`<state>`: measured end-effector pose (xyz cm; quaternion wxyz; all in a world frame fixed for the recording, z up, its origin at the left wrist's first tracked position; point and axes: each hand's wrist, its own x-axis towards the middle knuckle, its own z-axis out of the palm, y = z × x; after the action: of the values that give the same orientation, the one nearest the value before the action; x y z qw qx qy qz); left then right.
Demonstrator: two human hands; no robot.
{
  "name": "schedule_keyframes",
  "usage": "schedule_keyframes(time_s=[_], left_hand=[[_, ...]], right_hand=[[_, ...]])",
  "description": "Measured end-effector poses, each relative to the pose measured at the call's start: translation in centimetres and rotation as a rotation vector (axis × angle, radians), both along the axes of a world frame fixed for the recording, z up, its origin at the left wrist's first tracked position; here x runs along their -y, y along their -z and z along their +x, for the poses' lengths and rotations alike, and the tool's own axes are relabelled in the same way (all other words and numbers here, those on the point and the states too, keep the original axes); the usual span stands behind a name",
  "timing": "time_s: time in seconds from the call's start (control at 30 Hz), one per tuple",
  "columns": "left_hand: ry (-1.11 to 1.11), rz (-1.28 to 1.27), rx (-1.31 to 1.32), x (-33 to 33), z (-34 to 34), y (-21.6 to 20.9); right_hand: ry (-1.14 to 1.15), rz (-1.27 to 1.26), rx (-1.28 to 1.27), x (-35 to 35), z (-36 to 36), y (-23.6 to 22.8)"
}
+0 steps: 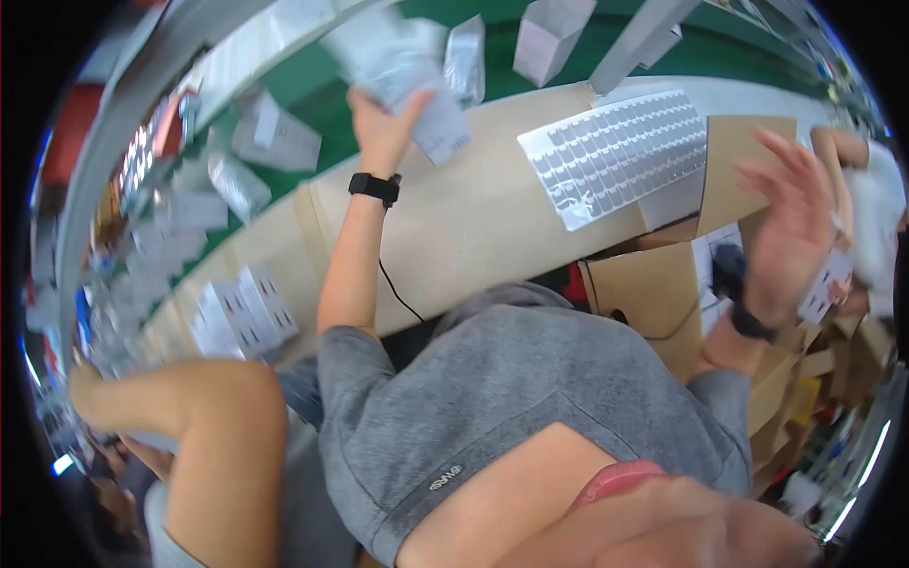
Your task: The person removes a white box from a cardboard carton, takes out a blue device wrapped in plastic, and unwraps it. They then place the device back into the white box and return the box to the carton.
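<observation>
My left hand (383, 128) is stretched out over the far edge of the bench, closed around a small white box (441, 137). A shiny, motion-smeared pale package (393, 52) shows just beyond the fingers; I cannot tell whether it is part of what I hold. My right hand (788, 222) is raised at the right, fingers apart and blurred, with nothing in it. Below it stands an open brown carton (653, 284) with white boxes inside. A pale plastic tray (620, 151) with rows of small cells lies on the bench between my hands.
Behind the bench runs a green conveyor belt (327, 104) carrying white boxes (275, 137) and silvery wrapped packs (239, 186). White boxes (244, 312) stand at the left. Another person's arm (208, 417) is close on my left; a person (866, 208) works at the right.
</observation>
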<state>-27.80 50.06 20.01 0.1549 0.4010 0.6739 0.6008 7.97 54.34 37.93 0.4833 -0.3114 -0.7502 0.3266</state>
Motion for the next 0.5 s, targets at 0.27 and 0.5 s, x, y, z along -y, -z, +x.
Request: schedule_keyframes(time_s=[0.27, 0.5], left_hand=[[-0.568, -0.055, -0.445, 1.5, -13.9, 6.3], [-0.803, -0.233, -0.642, 4.7, -9.1, 2.9]], right_hand=[[0.204, -0.518, -0.729, 13.2, 36.8, -3.1], [0.905, -1.089, 0.707, 14.2, 35.0, 6.6]])
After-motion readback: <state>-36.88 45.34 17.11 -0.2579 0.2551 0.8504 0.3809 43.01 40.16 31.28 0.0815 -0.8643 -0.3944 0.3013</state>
